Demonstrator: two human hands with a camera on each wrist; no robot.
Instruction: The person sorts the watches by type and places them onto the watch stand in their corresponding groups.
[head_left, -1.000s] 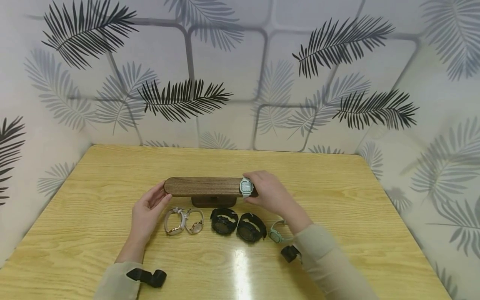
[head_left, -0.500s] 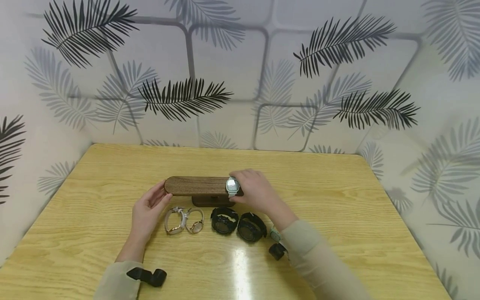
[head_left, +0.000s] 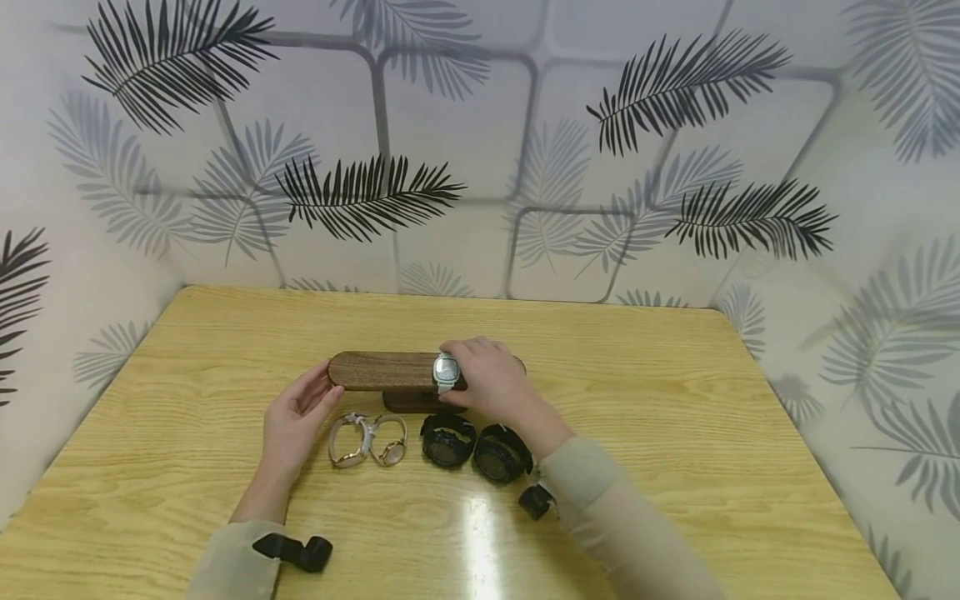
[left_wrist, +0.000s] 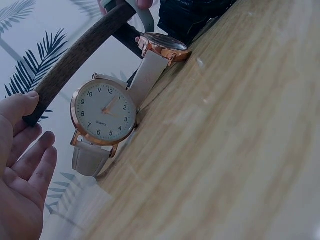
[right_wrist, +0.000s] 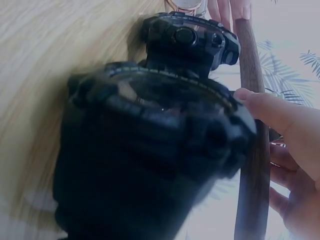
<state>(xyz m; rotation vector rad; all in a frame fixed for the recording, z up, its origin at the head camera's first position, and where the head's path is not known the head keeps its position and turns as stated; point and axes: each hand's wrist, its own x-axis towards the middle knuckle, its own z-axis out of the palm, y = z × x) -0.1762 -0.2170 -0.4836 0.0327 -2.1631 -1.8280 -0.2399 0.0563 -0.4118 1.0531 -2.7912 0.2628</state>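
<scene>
A dark wooden watch stand with a long rounded bar stands on the table. My left hand pinches the bar's left end between thumb and fingers; in the left wrist view the thumb lies against the wood. Around the bar, right of its middle, sits a pale mint watch with a squarish face. My right hand holds this watch from its right side, fingers over the bar's back and thumb at the front. The right wrist view shows the thumb by the bar, with the watch mostly hidden.
In front of the stand lie a white-strap watch, a smaller gold-rimmed watch and two chunky black watches, one left and one right. The wooden tabletop meets a leaf-patterned wall.
My right hand has slid the mint watch leftward along the bar, baring the bar's right end. My sleeve now hides another mint watch on the table. The left hand has stayed put.
</scene>
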